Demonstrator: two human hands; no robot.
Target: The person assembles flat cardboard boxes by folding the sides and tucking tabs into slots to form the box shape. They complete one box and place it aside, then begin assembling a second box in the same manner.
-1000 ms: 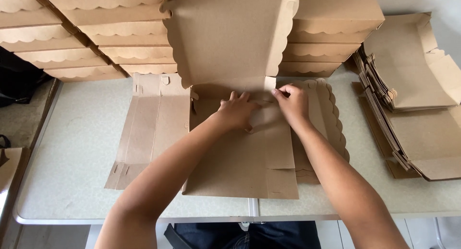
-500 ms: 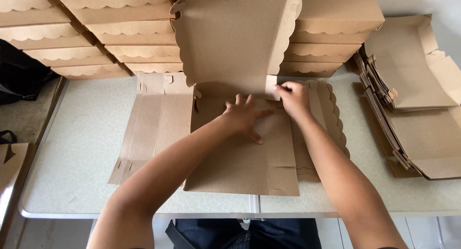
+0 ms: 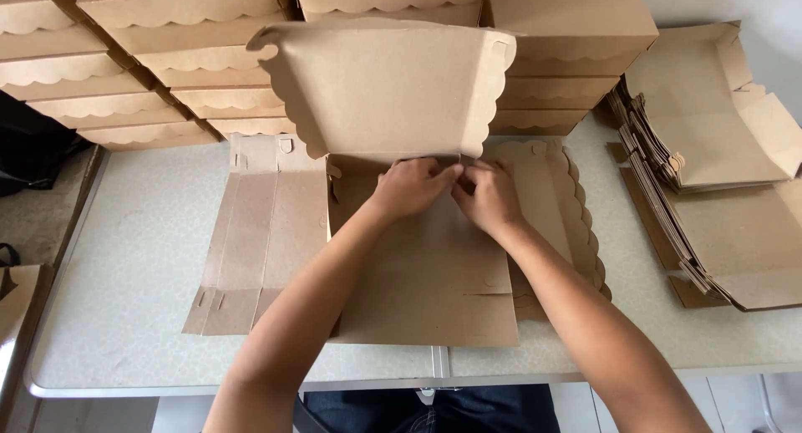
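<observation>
A flat brown cardboard box blank (image 3: 426, 282) lies on the pale table (image 3: 134, 257). Its scalloped lid panel (image 3: 384, 86) stands upright at the far side. My left hand (image 3: 409, 186) and my right hand (image 3: 489, 195) meet at the fold where the lid joins the base, fingertips pinching the cardboard there. A side flap (image 3: 259, 232) lies flat to the left. A scalloped flap (image 3: 576, 216) lies flat to the right, partly under my right forearm.
Stacks of folded scalloped-edge boxes (image 3: 125, 57) line the back of the table. More finished boxes (image 3: 568, 48) stand at the back right. A pile of flat blanks (image 3: 718, 174) sits at the right. The table's front edge (image 3: 251, 387) is near my body.
My left hand has slid right along the fold and my right hand has moved left, so both hands now meet at the middle of the lid's base.
</observation>
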